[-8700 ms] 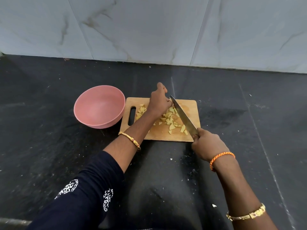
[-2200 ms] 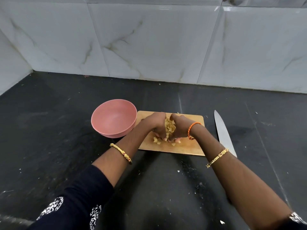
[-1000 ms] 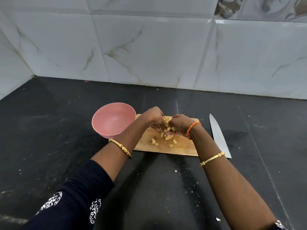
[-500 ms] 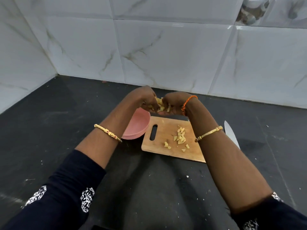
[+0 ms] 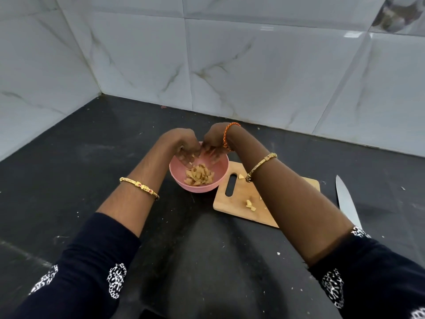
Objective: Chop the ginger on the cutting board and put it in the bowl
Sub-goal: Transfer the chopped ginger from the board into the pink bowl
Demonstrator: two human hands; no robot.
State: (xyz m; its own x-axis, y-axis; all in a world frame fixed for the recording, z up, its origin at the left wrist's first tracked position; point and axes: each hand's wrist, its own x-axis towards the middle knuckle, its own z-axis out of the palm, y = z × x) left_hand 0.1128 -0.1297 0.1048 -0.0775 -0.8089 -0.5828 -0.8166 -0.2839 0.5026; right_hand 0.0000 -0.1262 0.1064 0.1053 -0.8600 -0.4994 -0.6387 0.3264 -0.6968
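So both hands are over the pink bowl (image 5: 199, 180) at this moment. Left hand (image 5: 181, 143) sits at about 11 o'clock of the bowl's rim and right hand (image 5: 213, 140) at about 1 o'clock, knuckles up, fingers (image 5: 184, 157) pointing down into the bowl with the two sets nearly touching each other. They look loosely spread and let go rather than clenched around anything, and a small bit of ginger shows right between them, just above the pile. It's a bit blurry in there, so I can't say if any scrap is stuck to a fingertip.

Most of the chopped ginger (image 5: 199, 176) is lying in a heap on the bottom of the bowl. A few leftover ginger pieces (image 5: 250, 204) are on the wooden cutting board (image 5: 236, 203), which sits at roughly 4 o'clock from the bowl, its handle slot on the end nearest the bowl; bowl and board are just beside each other. One more bit sits by the slot near the far edge of the board.

Knife (image 5: 346, 201) is flat on the black counter (image 5: 92, 157) at 3 o'clock of the board, tip pointing away from the person, handle hidden under the right sleeve (image 5: 372, 277). Gold bangles on both forearms, plus an orange thread band (image 5: 226, 134) on the right wrist. Marble-look wall tiles (image 5: 253, 65) behind.
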